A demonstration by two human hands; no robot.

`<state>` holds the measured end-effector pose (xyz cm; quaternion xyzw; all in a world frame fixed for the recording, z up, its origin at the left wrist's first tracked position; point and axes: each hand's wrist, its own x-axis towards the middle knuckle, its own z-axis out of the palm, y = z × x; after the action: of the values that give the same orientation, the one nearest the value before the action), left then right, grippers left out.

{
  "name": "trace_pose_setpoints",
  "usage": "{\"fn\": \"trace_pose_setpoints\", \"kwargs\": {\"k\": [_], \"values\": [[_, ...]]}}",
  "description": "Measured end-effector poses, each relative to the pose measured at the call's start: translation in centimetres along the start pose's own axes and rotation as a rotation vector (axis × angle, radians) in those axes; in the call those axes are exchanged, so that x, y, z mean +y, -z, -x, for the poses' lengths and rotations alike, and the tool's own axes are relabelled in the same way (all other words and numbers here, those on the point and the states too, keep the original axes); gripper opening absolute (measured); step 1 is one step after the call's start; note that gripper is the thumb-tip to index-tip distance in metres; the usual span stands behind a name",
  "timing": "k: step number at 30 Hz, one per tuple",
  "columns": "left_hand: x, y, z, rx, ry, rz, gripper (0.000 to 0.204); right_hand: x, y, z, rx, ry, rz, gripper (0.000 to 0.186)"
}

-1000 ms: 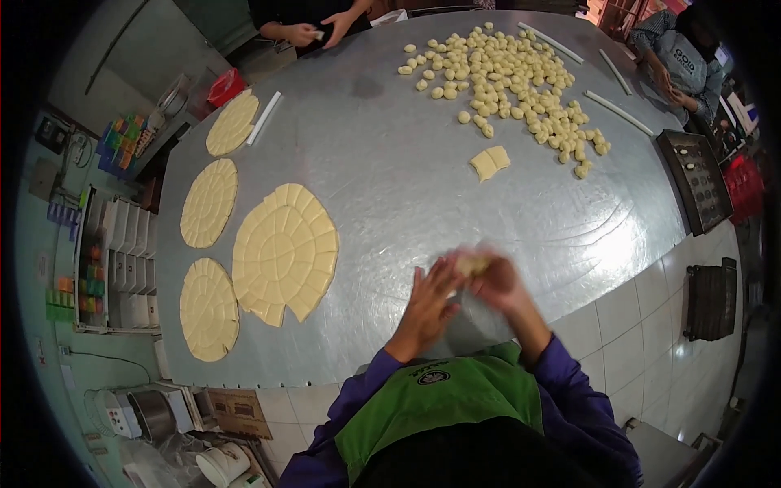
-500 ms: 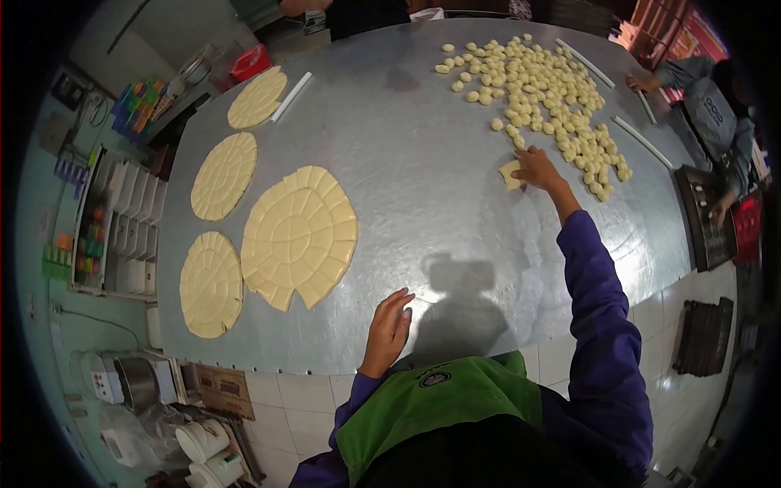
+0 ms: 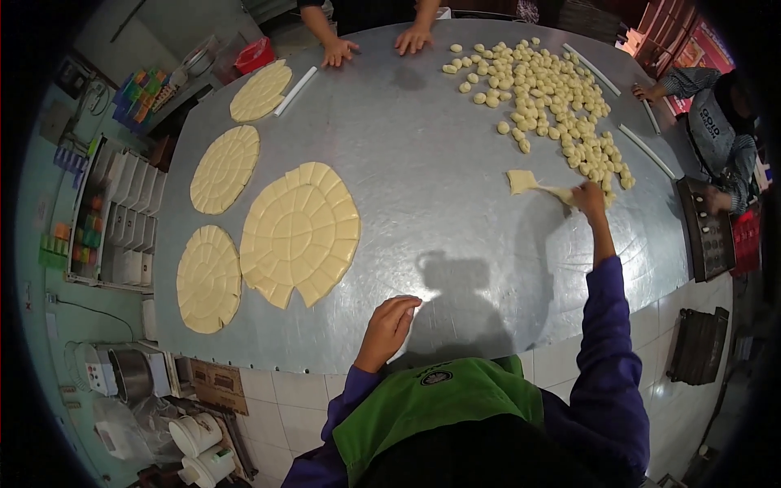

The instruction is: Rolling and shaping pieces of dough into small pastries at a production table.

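My right hand (image 3: pixel 591 198) is closed on one end of a piece of dough (image 3: pixel 521 181). The dough is drawn out into a thin strip, and its wider, flat end lies on the metal table to the left. Just beyond this hand spreads a large heap of small round dough balls (image 3: pixel 561 98). My left hand (image 3: pixel 388 332) hovers over the near edge of the table, fingers loosely bent and holding nothing. Left of it lies a big dough disc (image 3: pixel 301 232), scored into pieces, with notches at its near rim.
Three smaller scored discs, one of them the nearest dough disc (image 3: pixel 209 281), line the table's left side. White rods, such as the rod (image 3: pixel 295 91), lie about. Another person's hands (image 3: pixel 338 52) rest on the far edge; a second person stands at the right beside a dark tray (image 3: pixel 704 228).
My right hand has moved right and toward me, stretching the dough out behind it. Another person's hands have come onto the far table edge. My left hand has barely moved.
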<state>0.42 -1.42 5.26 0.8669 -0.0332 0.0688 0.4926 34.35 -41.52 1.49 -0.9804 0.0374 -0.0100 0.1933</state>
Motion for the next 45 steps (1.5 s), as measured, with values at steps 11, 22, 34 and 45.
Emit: {"fn": "trace_pose_setpoints", "kwargs": {"k": [11,22,34,45], "values": [[4.7,-3.4,-3.6,-0.141,-0.141,-0.096,0.081,-16.3,1.1,26.1,-0.913,0.15,-1.109,0.032],[2.9,-0.7,-1.8,-0.644,0.141,0.091,0.03,-19.4,1.6,29.6,-0.583,0.828,-0.586,0.044],[3.1,0.0,-1.0,-0.455,0.288,0.806,0.022,-21.1,4.9,28.9,-0.693,0.945,-0.346,0.02],[-3.5,4.2,4.9,-0.313,0.098,-0.422,0.047,-7.8,-1.6,30.4,-0.266,0.455,-0.46,0.033]]}}
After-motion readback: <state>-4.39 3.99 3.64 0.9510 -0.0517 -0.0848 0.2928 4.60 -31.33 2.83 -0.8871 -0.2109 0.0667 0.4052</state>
